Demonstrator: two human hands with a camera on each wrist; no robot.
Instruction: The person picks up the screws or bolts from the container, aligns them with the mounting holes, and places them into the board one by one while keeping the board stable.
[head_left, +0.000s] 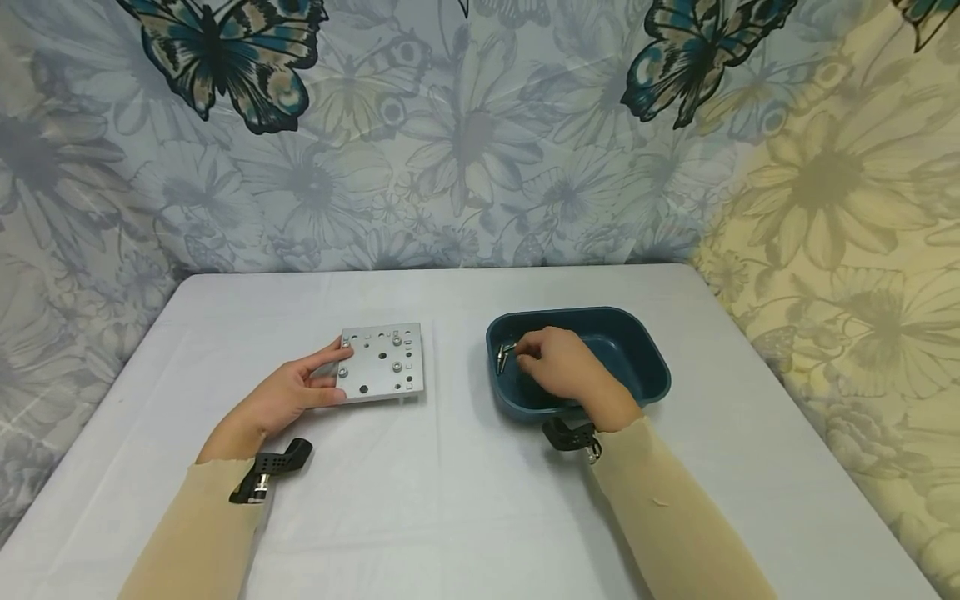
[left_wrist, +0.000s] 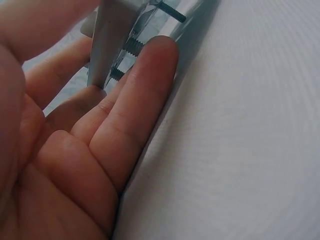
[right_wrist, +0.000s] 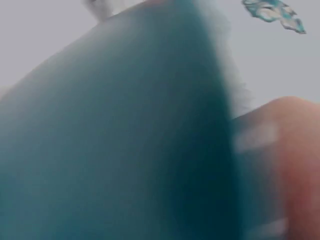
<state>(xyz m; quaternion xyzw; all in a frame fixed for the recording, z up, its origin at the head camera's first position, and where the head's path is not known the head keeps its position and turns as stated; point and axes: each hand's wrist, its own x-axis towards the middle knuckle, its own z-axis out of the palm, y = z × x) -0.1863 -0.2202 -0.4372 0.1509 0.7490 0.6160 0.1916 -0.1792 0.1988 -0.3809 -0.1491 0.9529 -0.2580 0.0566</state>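
At the left of the table, my left hand grips the left edge of a silver metal plate with the thumb along its near corner. The plate has holes and several bolts through it. Threaded bolt ends stick out of its underside in the left wrist view, beside the fingers. Inside a dark blue plastic bin, my right hand reaches down with bent fingers. Small shiny metal parts lie by its fingertips at the bin's left end. Whether the fingers pinch one is not clear; the right wrist view is blurred.
A white cloth covers the table. Behind it hangs a floral curtain with butterflies, which also runs along the sides. The bin stands to the right of the plate, with bare cloth between them.
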